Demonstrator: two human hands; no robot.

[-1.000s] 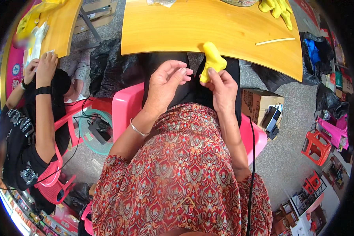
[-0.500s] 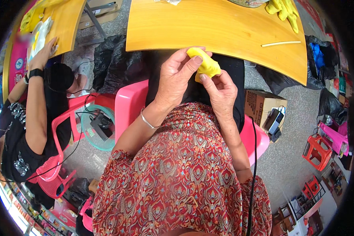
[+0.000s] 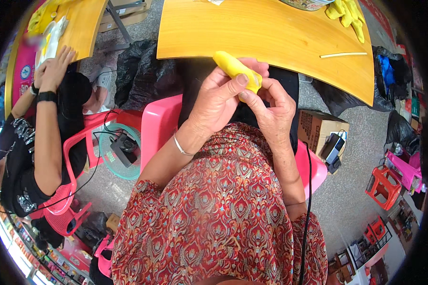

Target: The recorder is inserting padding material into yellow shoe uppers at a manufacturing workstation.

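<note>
Two hands grasp one yellow piece [image 3: 229,65], which you hold in front of you, just below the near edge of the yellow-brown table [image 3: 242,31] as seen from the head view. The piece is elongated and tilted; its blunt end points up and to the left, and a pale patch shows near its lower end.

Your left hand [image 3: 213,102] grips the piece between the thumb, laid across its front, and the fingers behind it. Your right hand [image 3: 277,110] pinches at the lower end, thumb against the piece; its curled fingers partly hide the contact, so you cannot tell how firm this pinch is. A bangle [image 3: 179,145] sits on your left wrist.

On the table, a pale thin strip [image 3: 343,55] lies near the right edge. Several yellow finger-shaped pieces [image 3: 349,18] lie at the far right corner, beside a round container [image 3: 306,4] that the view cuts off.

A cardboard box [image 3: 311,129] stands on the floor to your right. To your left, a co-worker [image 3: 50,137] in black sits at a second table [image 3: 86,26], both hands close together at its near edge.
</note>
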